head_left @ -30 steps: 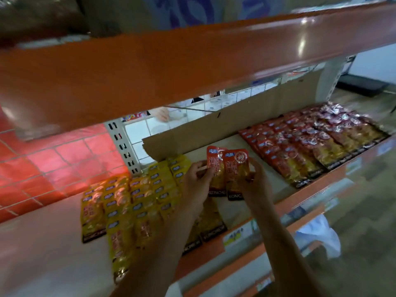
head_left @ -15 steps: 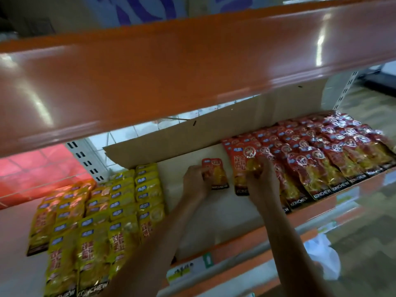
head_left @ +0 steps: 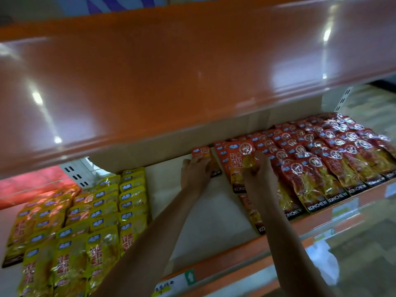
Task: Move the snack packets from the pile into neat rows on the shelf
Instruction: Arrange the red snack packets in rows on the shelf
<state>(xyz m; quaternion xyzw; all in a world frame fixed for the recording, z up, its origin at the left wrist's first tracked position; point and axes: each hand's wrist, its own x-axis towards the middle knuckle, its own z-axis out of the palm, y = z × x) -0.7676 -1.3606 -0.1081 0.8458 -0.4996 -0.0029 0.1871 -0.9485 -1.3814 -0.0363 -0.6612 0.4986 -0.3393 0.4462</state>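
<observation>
Hands are meeting over the bare middle of the shelf [head_left: 210, 213] in the head view. The left hand [head_left: 196, 172] is reaching toward the back, its fingers curling over a lone packet [head_left: 203, 151]. That packet is lying flat near the cardboard [head_left: 150, 152], just beside the red rows [head_left: 321, 159] with a thin gap between. The right hand [head_left: 257, 174] is gripping an edge packet [head_left: 237, 161] with bent fingers. This one is lying at the left end of the red rows, overlapping the packets behind it. Another red packet, the front packet [head_left: 254, 213], is showing partly under the right forearm, near the lip. Yellow packets [head_left: 85, 221] are lying in overlapping rows on the left, well apart from both hands. An orange beam [head_left: 192, 82] is spanning the top, blurred. A white bag [head_left: 321, 260] is lying below, on the right.
</observation>
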